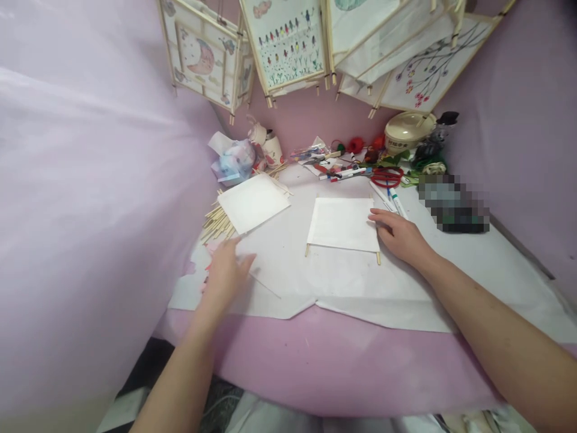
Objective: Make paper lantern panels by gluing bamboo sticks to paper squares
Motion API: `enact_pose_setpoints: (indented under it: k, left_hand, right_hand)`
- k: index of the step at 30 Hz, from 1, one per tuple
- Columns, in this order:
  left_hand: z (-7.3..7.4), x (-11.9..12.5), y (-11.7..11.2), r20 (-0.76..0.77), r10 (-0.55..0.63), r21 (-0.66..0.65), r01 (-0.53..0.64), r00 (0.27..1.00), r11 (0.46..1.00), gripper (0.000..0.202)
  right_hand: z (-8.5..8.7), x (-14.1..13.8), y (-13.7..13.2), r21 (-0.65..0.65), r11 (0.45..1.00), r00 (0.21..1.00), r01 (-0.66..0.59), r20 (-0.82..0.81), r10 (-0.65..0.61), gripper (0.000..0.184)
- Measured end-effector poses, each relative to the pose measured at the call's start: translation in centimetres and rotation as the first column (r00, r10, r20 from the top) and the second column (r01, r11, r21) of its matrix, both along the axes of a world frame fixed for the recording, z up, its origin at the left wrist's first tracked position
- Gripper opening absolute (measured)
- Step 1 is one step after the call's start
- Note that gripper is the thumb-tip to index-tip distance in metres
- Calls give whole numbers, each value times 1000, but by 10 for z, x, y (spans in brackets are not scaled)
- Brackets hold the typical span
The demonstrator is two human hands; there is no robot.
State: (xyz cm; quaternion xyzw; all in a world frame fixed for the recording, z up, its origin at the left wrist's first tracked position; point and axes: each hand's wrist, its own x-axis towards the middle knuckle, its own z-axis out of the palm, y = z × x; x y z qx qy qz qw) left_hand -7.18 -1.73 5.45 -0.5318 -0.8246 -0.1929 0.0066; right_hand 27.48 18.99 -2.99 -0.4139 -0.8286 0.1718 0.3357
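My left hand (228,264) is over the left part of the table, its thumb spread from its fingers and nothing visible between them. Just beyond its fingertips a blank white sheet (255,201) lies partly on a bundle of thin wooden sticks (219,225). Close to the thumb, a thin pale strand (268,287) runs along the tabletop. My right hand (403,237) rests at the right edge of a white panel (345,224), fingertips touching that edge with the fingers loosely extended. Stick ends (378,258) protrude from the panel's near corners.
Painted lanterns (293,48) hang above the back. Along the rear stand a tissue pack (234,159), a bottle (271,147) and a bowl (408,129). Red-handled scissors (386,177) and markers (399,203) lie before them. A dark blurred object (455,207) is at right.
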Motion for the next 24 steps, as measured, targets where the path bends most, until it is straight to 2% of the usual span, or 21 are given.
enact_pose_setpoints:
  k: [1, 3, 5, 9, 12, 17, 20, 22, 24]
  left_hand:
    - [1, 11, 12, 112, -50, 15, 49, 992, 999, 49]
    - [0, 30, 40, 378, -114, -11, 127, 919, 992, 44]
    - [-2, 46, 71, 616, -54, -78, 129, 786, 989, 40]
    - [-3, 68, 125, 705, 25, -169, 133, 709, 977, 42]
    - [1, 78, 150, 753, 73, -204, 127, 653, 971, 46]
    - [2, 81, 165, 819, 140, -252, 129, 556, 959, 50]
    - [-4, 77, 162, 855, 152, -274, 183, 497, 944, 28]
    - [-9, 73, 157, 875, 151, -273, 212, 460, 938, 13]
    - [-13, 69, 152, 893, 148, -258, 213, 425, 942, 10]
  right_hand:
    - [1, 0, -1, 2, 1000, 1000, 11, -14, -11, 39]
    - [3, 1, -2, 15, 999, 999, 36, -29, -36, 39]
    - [6, 2, -2, 24, 996, 996, 84, -13, -84, 41]
    - [11, 3, -3, -18, 988, 985, 152, 88, -149, 41]
    - [12, 1, -5, -26, 992, 988, 124, 101, -120, 42]
    - [10, 0, -4, -57, 993, 990, 107, 97, -102, 44]
    - [12, 1, -3, -83, 992, 992, 98, 91, -91, 46]
    - [20, 1, -7, -26, 993, 993, 111, 41, -110, 45]
    - [31, -2, -21, 92, 988, 992, 121, -53, -117, 43]
